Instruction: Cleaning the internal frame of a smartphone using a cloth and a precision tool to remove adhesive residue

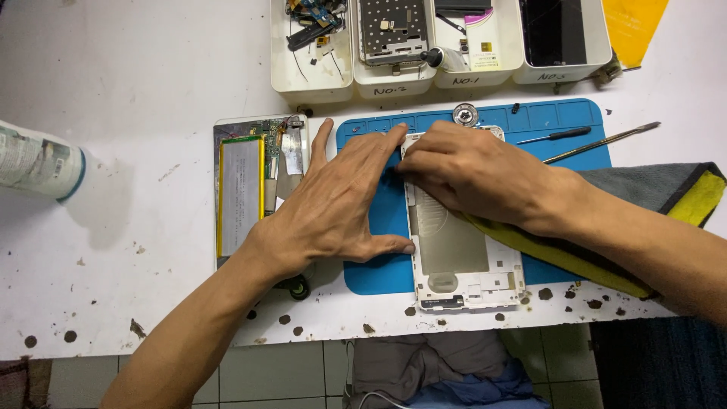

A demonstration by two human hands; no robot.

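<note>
Head view looked straight down on a spotted white table [136,303], with both forearms coming in from the bottom edge. Nearest, at lower centre of the frame, lay the bottom end of a white tablet housing [462,257], resting lengthwise on a blue work mat [379,276] in the middle of the picture. The left hand [333,201] lay flat and spread, palm down, across the mat's left part; its thumb reached right to touch the housing's left edge, while its index fingertip pressed at the housing's upper left corner. It grasped nothing, only bracing. The right hand [469,170] came in from the right, its forearm crossing a grey and yellow cloth [681,193]. Its fingers were curled down over the top end of the housing, knuckles raised, fingertips hidden against the upper left corner beside the left index finger; whether they pinched anything I could not tell.

Left of the mat, partly under the left wrist, sat the tablet's inner frame with a silver battery [241,193]. A clear bottle [38,163] lay at the left edge. Farther up the frame, a small screwdriver [556,135] and a metal pry tool [606,142] rested at the mat's upper right. Along the top edge stood four white parts trays [310,83], holding small components.
</note>
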